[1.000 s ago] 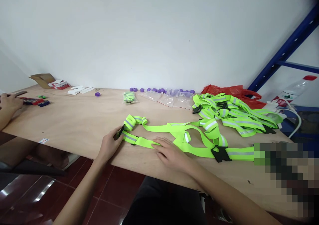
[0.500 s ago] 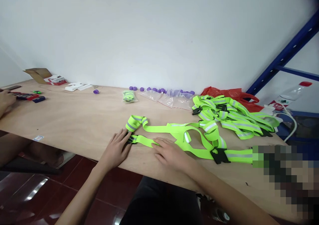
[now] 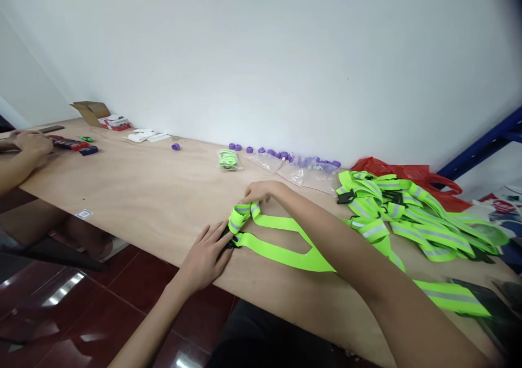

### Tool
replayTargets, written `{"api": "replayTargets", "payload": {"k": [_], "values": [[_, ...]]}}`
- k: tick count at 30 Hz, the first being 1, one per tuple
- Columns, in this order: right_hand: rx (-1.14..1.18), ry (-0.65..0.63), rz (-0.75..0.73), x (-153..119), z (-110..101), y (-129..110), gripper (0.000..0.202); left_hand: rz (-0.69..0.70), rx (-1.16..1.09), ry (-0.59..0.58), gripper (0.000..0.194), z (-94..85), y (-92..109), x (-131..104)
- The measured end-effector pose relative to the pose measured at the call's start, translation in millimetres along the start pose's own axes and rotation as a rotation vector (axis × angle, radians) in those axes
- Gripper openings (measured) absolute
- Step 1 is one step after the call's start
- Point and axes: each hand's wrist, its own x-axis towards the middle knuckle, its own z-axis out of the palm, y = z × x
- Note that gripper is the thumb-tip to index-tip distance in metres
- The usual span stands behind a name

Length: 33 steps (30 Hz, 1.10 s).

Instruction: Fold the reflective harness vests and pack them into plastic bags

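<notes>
A neon green strap (image 3: 285, 254) with a grey reflective stripe lies in loops across the wooden table. My left hand (image 3: 209, 255) rests on its left end, fingers over a black buckle (image 3: 233, 241) that is partly hidden. My right hand (image 3: 260, 191) is closed on the upper strap just above the folded end. My right forearm crosses over the strap and hides part of it. A tangled heap of similar green straps (image 3: 424, 216) with black buckles lies to the right.
Behind are a bagged green strap (image 3: 229, 160), purple rolls (image 3: 284, 155), clear plastic bags (image 3: 304, 173) and a red bag (image 3: 411, 172). At the far left, another person's hands (image 3: 35, 144) are near a red and dark item (image 3: 67, 142). A cardboard box (image 3: 90, 112) stands behind.
My right hand has moved up and left from the lower strap to the folded end and gripped the strap there. The view has shifted, so the surroundings appear farther right.
</notes>
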Motion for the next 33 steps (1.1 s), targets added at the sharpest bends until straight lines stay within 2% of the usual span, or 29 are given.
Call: {"api": "replayTargets", "payload": {"k": [3, 5, 7, 10, 16, 19, 23, 27, 30, 33], "values": [[0.024, -0.169, 0.069, 11.2, -2.4, -2.0, 0.028, -0.008, -0.015, -0.002, 0.051, 0.4, -0.3, 0.2], [0.055, -0.215, 0.083, 13.5, -1.3, 0.4, 0.025, -0.012, -0.021, -0.004, 0.051, 1.2, -0.9, 0.1], [0.081, -0.210, 0.083, 13.2, 0.1, 5.5, 0.020, -0.010, -0.027, -0.004, 0.051, 1.9, -1.3, -0.2], [0.121, -0.068, 0.042, 9.2, -2.3, 16.8, 0.014, -0.011, -0.035, 0.008, 0.049, 2.3, -1.2, -0.7], [0.209, 0.410, -0.070, 1.2, -16.1, 40.8, 0.016, -0.017, -0.016, -0.002, 0.049, 1.8, -0.5, -0.6], [0.215, 0.545, -0.102, -1.0, -19.9, 53.5, 0.012, -0.009, -0.008, 0.000, 0.049, 2.3, -1.0, -0.5], [0.123, 0.610, -0.156, -11.2, -30.1, 73.2, 0.028, -0.005, -0.003, 0.009, 0.049, 2.3, -1.4, -0.7], [-0.100, 0.643, -0.182, -24.8, -37.3, 88.8, 0.036, 0.001, -0.014, 0.012, 0.049, 2.6, -1.4, -0.7], [-0.344, 0.662, -0.194, -29.6, -28.3, 95.8, 0.033, -0.003, -0.025, 0.028, 0.049, 3.8, -1.8, -1.0], [-0.528, 0.612, -0.207, -32.7, -12.5, 104.4, 0.032, -0.011, -0.037, 0.038, 0.049, 4.8, -2.2, -1.5]]}}
